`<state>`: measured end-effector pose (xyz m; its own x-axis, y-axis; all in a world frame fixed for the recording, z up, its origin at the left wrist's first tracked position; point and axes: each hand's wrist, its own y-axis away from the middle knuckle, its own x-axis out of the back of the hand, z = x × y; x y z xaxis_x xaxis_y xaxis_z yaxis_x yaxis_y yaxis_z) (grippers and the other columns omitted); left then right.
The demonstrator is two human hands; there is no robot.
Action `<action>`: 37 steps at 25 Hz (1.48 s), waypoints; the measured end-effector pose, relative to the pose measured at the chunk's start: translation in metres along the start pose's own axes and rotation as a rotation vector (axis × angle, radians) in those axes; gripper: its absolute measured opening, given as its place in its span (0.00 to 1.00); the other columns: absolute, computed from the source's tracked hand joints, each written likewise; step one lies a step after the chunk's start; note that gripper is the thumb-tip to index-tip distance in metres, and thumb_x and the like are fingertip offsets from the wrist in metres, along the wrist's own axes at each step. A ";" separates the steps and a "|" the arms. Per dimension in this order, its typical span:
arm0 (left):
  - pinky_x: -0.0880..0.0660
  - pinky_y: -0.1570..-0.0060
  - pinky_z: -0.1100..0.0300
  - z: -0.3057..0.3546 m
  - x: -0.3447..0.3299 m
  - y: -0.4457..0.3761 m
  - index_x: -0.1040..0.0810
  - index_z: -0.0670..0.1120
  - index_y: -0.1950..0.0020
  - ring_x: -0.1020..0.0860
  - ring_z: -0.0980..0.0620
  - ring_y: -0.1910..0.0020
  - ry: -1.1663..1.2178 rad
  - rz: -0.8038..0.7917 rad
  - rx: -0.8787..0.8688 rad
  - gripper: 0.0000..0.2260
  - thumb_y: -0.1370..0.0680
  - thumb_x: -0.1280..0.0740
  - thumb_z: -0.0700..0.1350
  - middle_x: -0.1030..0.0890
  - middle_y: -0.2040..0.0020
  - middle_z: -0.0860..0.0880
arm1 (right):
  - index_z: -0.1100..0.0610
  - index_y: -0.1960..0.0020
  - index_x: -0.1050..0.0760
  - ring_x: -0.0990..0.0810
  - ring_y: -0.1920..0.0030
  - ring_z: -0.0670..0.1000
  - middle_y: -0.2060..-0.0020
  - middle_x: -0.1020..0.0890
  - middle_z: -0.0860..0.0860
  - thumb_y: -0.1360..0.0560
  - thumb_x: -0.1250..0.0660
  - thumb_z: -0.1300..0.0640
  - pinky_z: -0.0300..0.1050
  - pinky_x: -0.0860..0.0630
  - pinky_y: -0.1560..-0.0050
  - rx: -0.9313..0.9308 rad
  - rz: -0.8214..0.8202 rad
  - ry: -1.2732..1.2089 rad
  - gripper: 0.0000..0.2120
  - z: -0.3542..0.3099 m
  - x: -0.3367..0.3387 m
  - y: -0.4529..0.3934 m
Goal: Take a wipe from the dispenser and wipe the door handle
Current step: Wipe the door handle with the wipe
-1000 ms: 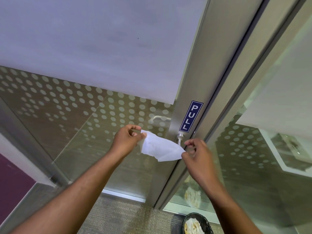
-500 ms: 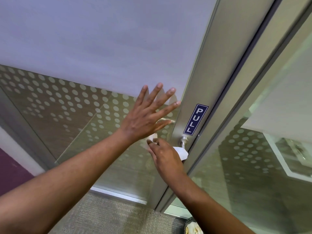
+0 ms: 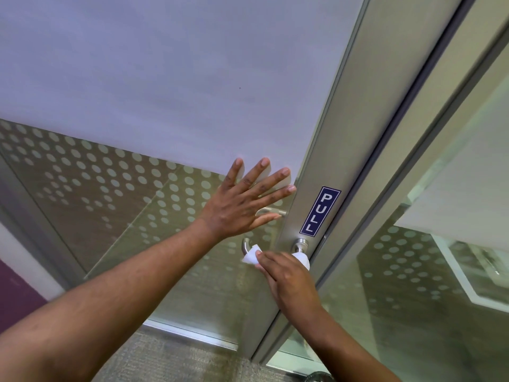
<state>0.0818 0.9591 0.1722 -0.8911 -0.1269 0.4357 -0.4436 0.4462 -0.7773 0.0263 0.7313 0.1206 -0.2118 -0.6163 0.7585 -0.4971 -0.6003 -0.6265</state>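
A metal lever door handle (image 3: 300,243) sits on the door's aluminium stile, just below a blue PULL sign (image 3: 320,211). My right hand (image 3: 286,277) is wrapped over the lever with a white wipe (image 3: 251,256) pressed around it; the wipe sticks out at both sides of my fingers. The lever's curved free end (image 3: 244,245) shows at the left. My left hand (image 3: 245,202) lies flat with fingers spread on the glass door above the handle. No dispenser is in view.
The glass door (image 3: 137,92) has a frosted band and dotted film. The door frame (image 3: 413,133) and a fixed glass panel (image 3: 454,244) stand to the right. Carpet (image 3: 179,362) lies below, and a dark round bin rim (image 3: 319,377) shows at the bottom edge.
One second ago both hands held the wipe stretched in front of the handle. My left hand let go and went flat on the glass; my right hand closed the wipe over the lever.
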 end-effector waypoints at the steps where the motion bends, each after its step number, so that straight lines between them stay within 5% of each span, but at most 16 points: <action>1: 0.67 0.16 0.34 0.000 0.000 0.000 0.49 0.59 0.11 0.62 0.41 0.12 0.004 0.003 0.000 0.35 0.14 0.45 0.71 0.58 0.10 0.50 | 0.60 0.41 0.15 0.15 0.59 0.56 0.52 0.11 0.53 0.25 0.22 0.61 0.48 0.17 0.59 -0.014 -0.006 -0.004 0.14 -0.008 -0.003 -0.006; 4: 0.67 0.17 0.34 -0.001 0.000 0.001 0.50 0.59 0.11 0.63 0.40 0.12 0.013 0.000 -0.009 0.35 0.14 0.45 0.71 0.59 0.10 0.50 | 0.60 0.39 0.16 0.16 0.61 0.57 0.55 0.12 0.54 0.23 0.24 0.59 0.50 0.18 0.61 -0.070 -0.042 0.003 0.14 -0.025 -0.010 -0.019; 11: 0.68 0.17 0.34 -0.001 0.000 0.000 0.50 0.59 0.11 0.64 0.40 0.12 -0.019 -0.002 -0.026 0.35 0.14 0.46 0.72 0.59 0.10 0.49 | 0.60 0.39 0.15 0.13 0.53 0.57 0.45 0.11 0.55 0.30 0.20 0.68 0.49 0.16 0.52 0.003 -0.030 0.054 0.20 0.010 0.010 0.017; 18: 0.67 0.17 0.34 -0.002 0.002 0.000 0.51 0.58 0.11 0.64 0.40 0.12 -0.009 -0.002 -0.027 0.36 0.14 0.45 0.71 0.60 0.10 0.49 | 0.62 0.40 0.16 0.16 0.60 0.57 0.54 0.11 0.55 0.22 0.25 0.60 0.49 0.18 0.58 -0.050 -0.037 -0.012 0.12 -0.025 -0.010 -0.016; 26: 0.69 0.17 0.35 -0.003 0.004 0.000 0.49 0.59 0.11 0.65 0.40 0.12 -0.018 -0.004 -0.029 0.35 0.14 0.44 0.71 0.60 0.10 0.49 | 0.56 0.52 0.17 0.16 0.58 0.59 0.59 0.14 0.57 0.16 0.40 0.50 0.52 0.22 0.58 -0.478 -0.215 -0.030 0.16 -0.048 -0.015 -0.061; 30: 0.69 0.17 0.35 -0.002 0.003 -0.001 0.49 0.59 0.11 0.65 0.40 0.12 -0.022 0.006 -0.036 0.35 0.14 0.43 0.71 0.60 0.10 0.49 | 0.54 0.40 0.19 0.17 0.57 0.56 0.55 0.13 0.53 0.16 0.37 0.50 0.51 0.22 0.58 -0.220 -0.183 -0.033 0.12 -0.038 -0.002 -0.031; 37: 0.67 0.16 0.34 -0.002 -0.001 0.002 0.45 0.59 0.11 0.61 0.39 0.12 -0.033 0.024 -0.033 0.35 0.15 0.41 0.71 0.56 0.09 0.49 | 0.58 0.39 0.16 0.16 0.48 0.55 0.45 0.13 0.52 0.23 0.26 0.66 0.51 0.20 0.43 -0.058 -0.018 -0.057 0.13 0.021 0.014 0.025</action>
<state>0.0820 0.9621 0.1710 -0.9042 -0.1450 0.4017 -0.4195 0.4780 -0.7717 0.0281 0.6969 0.1116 -0.1554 -0.6347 0.7569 -0.5482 -0.5820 -0.6006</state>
